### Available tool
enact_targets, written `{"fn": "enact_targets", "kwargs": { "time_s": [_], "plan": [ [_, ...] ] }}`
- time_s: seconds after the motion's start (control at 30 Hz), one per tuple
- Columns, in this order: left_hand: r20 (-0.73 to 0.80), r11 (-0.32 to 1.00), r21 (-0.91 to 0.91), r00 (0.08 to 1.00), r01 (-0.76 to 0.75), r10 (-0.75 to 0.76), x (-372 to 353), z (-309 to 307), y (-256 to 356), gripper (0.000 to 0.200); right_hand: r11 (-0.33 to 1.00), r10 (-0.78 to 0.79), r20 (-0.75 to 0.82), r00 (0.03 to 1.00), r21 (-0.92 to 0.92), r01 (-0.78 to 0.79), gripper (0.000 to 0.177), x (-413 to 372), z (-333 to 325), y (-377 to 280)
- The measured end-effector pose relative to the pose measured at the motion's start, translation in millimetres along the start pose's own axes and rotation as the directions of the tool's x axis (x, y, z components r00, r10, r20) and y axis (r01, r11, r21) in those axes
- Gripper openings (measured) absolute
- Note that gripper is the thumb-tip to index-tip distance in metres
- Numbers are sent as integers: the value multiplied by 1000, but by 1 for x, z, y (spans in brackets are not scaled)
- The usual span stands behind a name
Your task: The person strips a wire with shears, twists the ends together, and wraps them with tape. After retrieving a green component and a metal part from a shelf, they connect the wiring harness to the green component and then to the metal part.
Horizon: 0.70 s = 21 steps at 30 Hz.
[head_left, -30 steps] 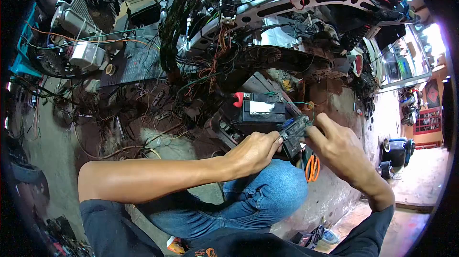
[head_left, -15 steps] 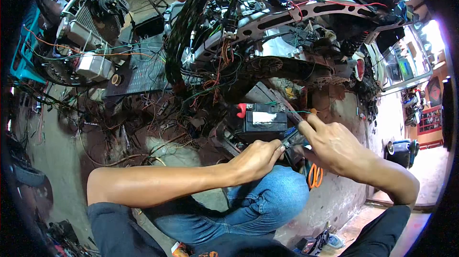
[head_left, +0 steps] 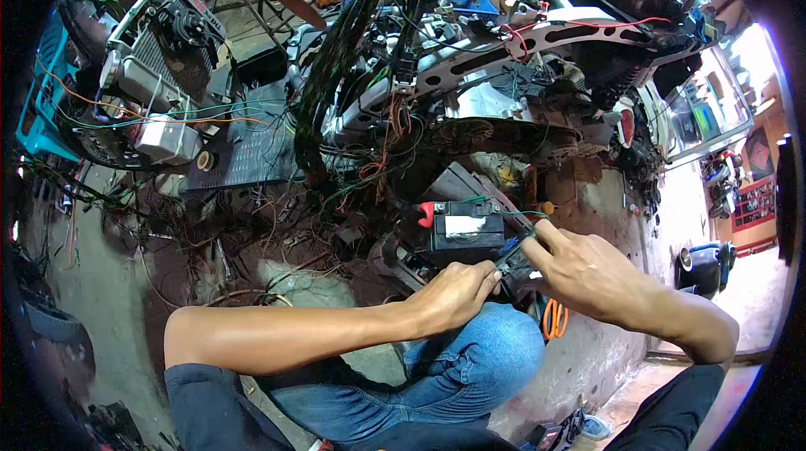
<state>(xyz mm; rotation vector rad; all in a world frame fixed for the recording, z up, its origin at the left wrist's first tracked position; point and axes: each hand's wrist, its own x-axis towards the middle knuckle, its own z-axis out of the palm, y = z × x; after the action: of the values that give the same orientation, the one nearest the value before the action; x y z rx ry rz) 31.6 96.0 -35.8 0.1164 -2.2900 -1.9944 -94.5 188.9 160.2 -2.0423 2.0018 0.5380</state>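
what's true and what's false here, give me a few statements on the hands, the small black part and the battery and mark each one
1. The left hand and the right hand both grip the small black part. True.
2. The battery has a red cap at its left end. True.
3. The orange-handled tool is in the right hand. False: no hand holds it; it lies low beside the knee, under the right wrist.
4. The battery rests on the knee. False: it sits beyond the hands, below the motorcycle frame.
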Motion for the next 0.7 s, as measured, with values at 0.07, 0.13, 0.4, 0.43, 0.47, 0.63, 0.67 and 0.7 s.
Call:
{"fn": "enact_targets", "kwargs": {
  "time_s": [0.07,0.13,0.4,0.43,0.47,0.63,0.67,0.7],
  "plan": [
    [-1,1000,-22,1000,8,-8,0,1,0,30,986,-158,-35,987,-69,155,14,2,-3,5],
    [-3,1000,-18,1000,5,-5,0,1,-1,31,975,-203,-36,978,-96,199,14,3,-2,8],
    [18,999,-20,999,33,-33,-1,-4,4,30,988,145,300,943,6,-154,21,12,-4,7],
    [30,998,-18,998,59,-59,0,-6,8,29,997,46,198,979,56,-58,19,7,-5,7],
    [1,1000,-24,1000,13,-13,0,-3,4,28,995,-49,90,995,96,40,18,2,-4,8],
    [2,999,-49,1000,8,-8,1,-2,2,28,946,-277,-31,960,-184,267,12,1,7,9],
    [5,999,-50,1000,11,-10,0,-2,2,29,959,-246,-31,969,-150,239,12,2,9,11],
    [4,999,-45,1000,12,-12,0,-3,1,29,970,-219,-31,975,-116,214,12,2,10,13]
  ]
}}
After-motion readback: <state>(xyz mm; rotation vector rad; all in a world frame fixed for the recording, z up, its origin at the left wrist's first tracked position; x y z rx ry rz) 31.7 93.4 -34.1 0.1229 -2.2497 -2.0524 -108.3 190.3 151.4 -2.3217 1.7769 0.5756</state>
